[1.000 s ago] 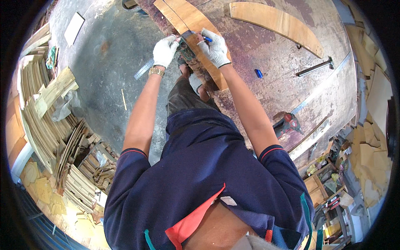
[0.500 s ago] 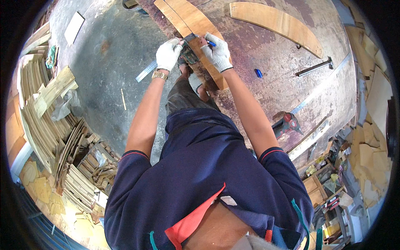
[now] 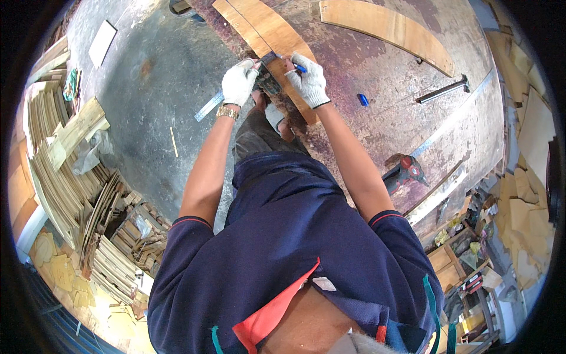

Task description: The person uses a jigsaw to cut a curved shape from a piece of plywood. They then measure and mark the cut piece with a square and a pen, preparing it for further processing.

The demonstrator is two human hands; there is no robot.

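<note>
My left hand (image 3: pixel 239 81), in a white knitted glove, pinches the end of a dark, flat tool (image 3: pixel 268 58) lying across a curved plywood piece (image 3: pixel 253 26) with a line along its length. My right hand (image 3: pixel 307 79), also gloved, is closed on a blue pen (image 3: pixel 300 68), its tip at the tool's edge. A steel ruler (image 3: pixel 206 107) shows below my left hand. A blue cap (image 3: pixel 362 100) lies to the right of my right hand.
A second curved plywood piece (image 3: pixel 386 26), a black metal bar tool (image 3: pixel 442 90), a long straightedge (image 3: pixel 454 117) and a red-and-black power tool (image 3: pixel 404 176) lie on the worn worktop to the right. Wood strips (image 3: pixel 65 171) are stacked at left; board scraps line the right side.
Both hands have moved slightly down in the picture, the left one also a little rightward, still holding the tool and pen. The plywood piece sits marginally further left in the picture.
</note>
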